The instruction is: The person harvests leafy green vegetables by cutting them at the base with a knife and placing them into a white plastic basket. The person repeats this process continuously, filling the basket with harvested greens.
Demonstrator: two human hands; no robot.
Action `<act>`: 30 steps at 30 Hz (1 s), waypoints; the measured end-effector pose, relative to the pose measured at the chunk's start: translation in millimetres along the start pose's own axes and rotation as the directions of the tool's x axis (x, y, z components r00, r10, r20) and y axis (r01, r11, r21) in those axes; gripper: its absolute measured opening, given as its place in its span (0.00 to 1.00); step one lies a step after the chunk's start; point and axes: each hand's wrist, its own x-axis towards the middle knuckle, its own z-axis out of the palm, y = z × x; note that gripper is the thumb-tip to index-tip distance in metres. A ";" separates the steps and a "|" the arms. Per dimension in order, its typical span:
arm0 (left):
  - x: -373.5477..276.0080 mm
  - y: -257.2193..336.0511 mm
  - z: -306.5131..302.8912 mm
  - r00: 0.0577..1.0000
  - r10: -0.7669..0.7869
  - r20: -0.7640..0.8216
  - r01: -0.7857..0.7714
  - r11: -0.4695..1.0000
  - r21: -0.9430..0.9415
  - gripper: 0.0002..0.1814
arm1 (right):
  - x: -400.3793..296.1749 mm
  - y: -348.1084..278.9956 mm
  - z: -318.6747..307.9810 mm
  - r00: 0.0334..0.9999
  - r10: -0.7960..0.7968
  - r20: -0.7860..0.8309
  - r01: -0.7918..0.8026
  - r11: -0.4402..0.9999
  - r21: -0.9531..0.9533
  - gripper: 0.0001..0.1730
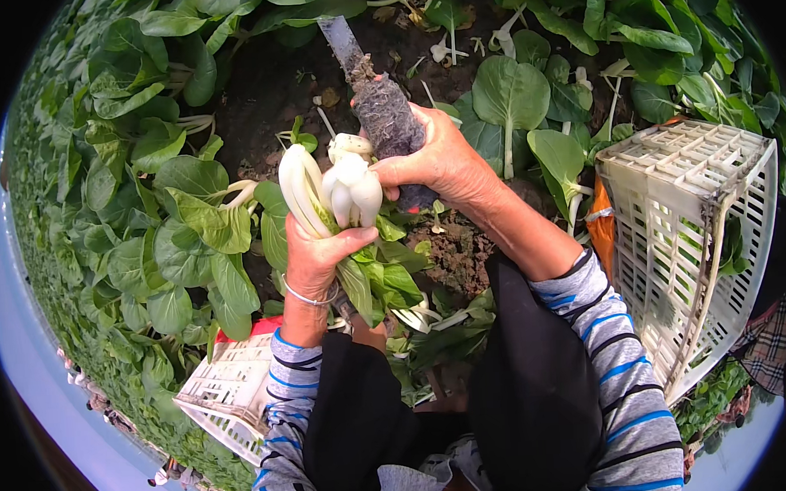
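Note:
My left hand (315, 253) is closed around a bunch of bok choy (333, 188), its white stalk bases upward and green leaves hanging below. A metal bangle (309, 298) circles that wrist. In my right hand (438, 156) is a knife with a cloth-wrapped handle (388, 116); its flat metal blade (341, 43) points away from me. The right thumb touches the white base of the bunch, and the knife lies just right of it. The leaves hide part of my left fingers.
A white plastic crate (669, 171) stands to the right with orange material (601, 211) beside it. Another white crate (230, 381) is at lower left. Dense bok choy plants (164, 204) grow on the left; cut leaves (509, 99) lie on the soil (460, 258). People are far off at the rim.

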 end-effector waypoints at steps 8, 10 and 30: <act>-10.6 -10.8 -22.4 0.993 -0.102 0.063 0.095 0.989 0.111 0.35 | -1.7 -18.8 -5.1 0.997 -0.079 -0.013 0.065 0.895 -0.441 0.32; -14.2 -5.3 -26.6 0.981 -0.158 0.115 0.140 0.978 0.152 0.35 | 3.1 -22.1 -17.2 0.961 -0.264 -0.084 0.113 0.651 -0.750 0.28; -54.0 -37.1 -177.2 0.820 0.020 -0.572 0.572 -0.056 0.819 0.24 | 70.7 110.4 20.1 0.978 0.118 0.173 0.170 0.036 -0.985 0.16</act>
